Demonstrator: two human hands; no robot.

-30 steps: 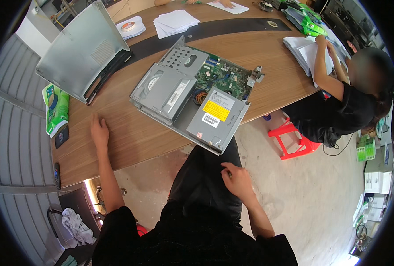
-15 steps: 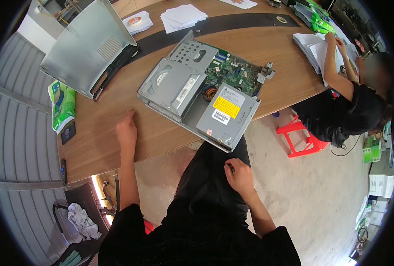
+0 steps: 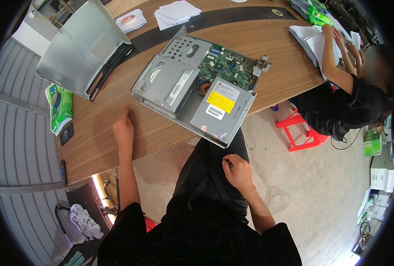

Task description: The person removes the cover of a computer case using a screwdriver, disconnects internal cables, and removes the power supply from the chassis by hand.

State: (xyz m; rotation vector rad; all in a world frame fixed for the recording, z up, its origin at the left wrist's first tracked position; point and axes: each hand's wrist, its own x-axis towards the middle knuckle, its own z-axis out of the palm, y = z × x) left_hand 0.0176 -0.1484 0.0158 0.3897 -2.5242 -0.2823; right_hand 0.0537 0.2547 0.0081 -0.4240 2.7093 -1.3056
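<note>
My left hand (image 3: 123,131) rests on the wooden desk (image 3: 86,150) left of an opened metal computer case (image 3: 170,88), its fingers loosely extended with nothing in them. The case holds a green circuit board (image 3: 230,64), a grey drive cage and a power supply (image 3: 220,111) with a yellow label, and overhangs the desk's near edge. My right hand (image 3: 239,175) is on my dark-trousered thigh below the case, fingers curled; whatever may be under them is too small to make out. A detached metal cover (image 3: 79,46) stands at the back left.
Green packs (image 3: 60,106), a dark flat item (image 3: 67,134) and a remote (image 3: 63,172) lie at the left. Paper stacks (image 3: 175,13) and a tape roll (image 3: 127,19) sit behind. A co-worker (image 3: 345,111) on a red stool (image 3: 288,131) handles papers at the right, another person's arms beyond.
My left hand has shifted right along the desk and its fingers are slightly more bent. The view has shifted a little. The case looks unchanged.
</note>
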